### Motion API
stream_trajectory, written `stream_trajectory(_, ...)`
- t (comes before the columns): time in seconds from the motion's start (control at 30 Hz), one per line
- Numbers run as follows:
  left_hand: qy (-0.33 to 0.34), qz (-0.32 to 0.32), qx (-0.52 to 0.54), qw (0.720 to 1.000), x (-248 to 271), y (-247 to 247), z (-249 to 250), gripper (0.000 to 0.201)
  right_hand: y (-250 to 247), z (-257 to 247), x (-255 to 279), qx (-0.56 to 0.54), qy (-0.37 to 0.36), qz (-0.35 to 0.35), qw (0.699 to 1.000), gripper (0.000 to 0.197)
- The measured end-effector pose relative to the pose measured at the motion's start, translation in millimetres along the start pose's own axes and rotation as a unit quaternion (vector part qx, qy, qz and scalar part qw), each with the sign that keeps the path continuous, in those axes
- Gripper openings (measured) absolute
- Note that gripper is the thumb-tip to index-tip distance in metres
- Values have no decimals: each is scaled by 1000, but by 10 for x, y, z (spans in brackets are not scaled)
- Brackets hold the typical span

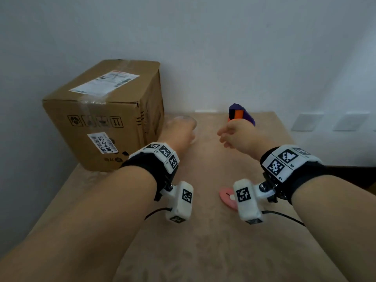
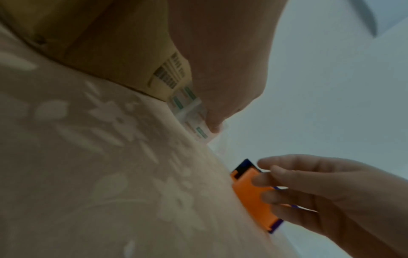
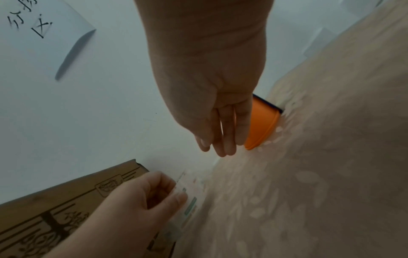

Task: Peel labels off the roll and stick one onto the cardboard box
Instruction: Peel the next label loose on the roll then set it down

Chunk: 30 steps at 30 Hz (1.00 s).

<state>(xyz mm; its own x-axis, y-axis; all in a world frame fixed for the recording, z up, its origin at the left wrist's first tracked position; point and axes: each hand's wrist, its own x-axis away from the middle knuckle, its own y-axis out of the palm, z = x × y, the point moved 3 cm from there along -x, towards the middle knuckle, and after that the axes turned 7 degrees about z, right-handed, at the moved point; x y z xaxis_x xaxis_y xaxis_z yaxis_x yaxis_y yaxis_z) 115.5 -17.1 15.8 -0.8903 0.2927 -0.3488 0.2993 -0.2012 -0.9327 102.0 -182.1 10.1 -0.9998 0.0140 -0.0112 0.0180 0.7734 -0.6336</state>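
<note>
The brown cardboard box (image 1: 105,119) stands at the table's back left, with printed labels on its top and front. Just right of it lies a translucent label roll (image 1: 183,120), printed with small green marks (image 2: 192,113). My left hand (image 1: 189,129) is on it; in the right wrist view its curled fingers (image 3: 176,197) pinch the roll (image 3: 187,204) beside the box (image 3: 55,209). My right hand (image 1: 223,137) hovers to the right with straight fingers (image 3: 220,139) pointing toward the roll and holds nothing.
An orange and purple object (image 1: 241,115) stands against the wall behind my right hand. A flat pink piece (image 1: 225,195) lies under my right wrist. The beige patterned table (image 1: 203,251) meets a white wall carrying a handwritten paper (image 3: 44,21).
</note>
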Motion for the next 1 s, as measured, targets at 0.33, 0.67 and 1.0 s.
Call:
stream_trajectory(0.33, -58, 8, 3, 998, 54, 194, -115, 5, -22, 82, 97, 63, -12, -24, 998, 20)
stream_trajectory(0.67, -38, 0, 24, 999, 579, -108, 16, 35, -7, 122, 773, 275, -3, -126, 953, 30)
stream_trajectory(1.0, -2, -18, 59, 998, 1019, -200, 149, 28, 113, 218, 1162, 137, 59, -99, 984, 35)
